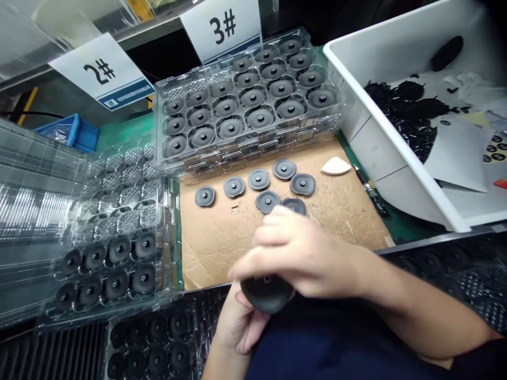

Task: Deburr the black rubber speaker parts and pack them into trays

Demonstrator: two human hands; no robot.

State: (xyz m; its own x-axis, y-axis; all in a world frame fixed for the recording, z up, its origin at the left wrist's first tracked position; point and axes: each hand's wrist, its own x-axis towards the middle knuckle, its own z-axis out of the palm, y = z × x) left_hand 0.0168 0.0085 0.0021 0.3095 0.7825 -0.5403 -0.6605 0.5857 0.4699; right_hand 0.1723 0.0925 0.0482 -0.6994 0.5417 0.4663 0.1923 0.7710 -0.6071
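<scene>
A dark rubber diaphragm disc (267, 294) with a central hole is held in front of me, a little blurred. My left hand (237, 322) cups it from below and my right hand (297, 256) covers its top with the fingers. Just beyond my right fingers, a similar grey disc (293, 206) lies partly hidden on a cardboard sheet (222, 248). Several more discs, such as one (268, 201) next to it, sit on the cardboard. Each has a dark central boss.
A clear blister tray (247, 97) of discs stands behind the cardboard, with more trays at left and below. A white bin (396, 105) holds black scraps and paper at right. Signs marked 2# and 3# stand at the back.
</scene>
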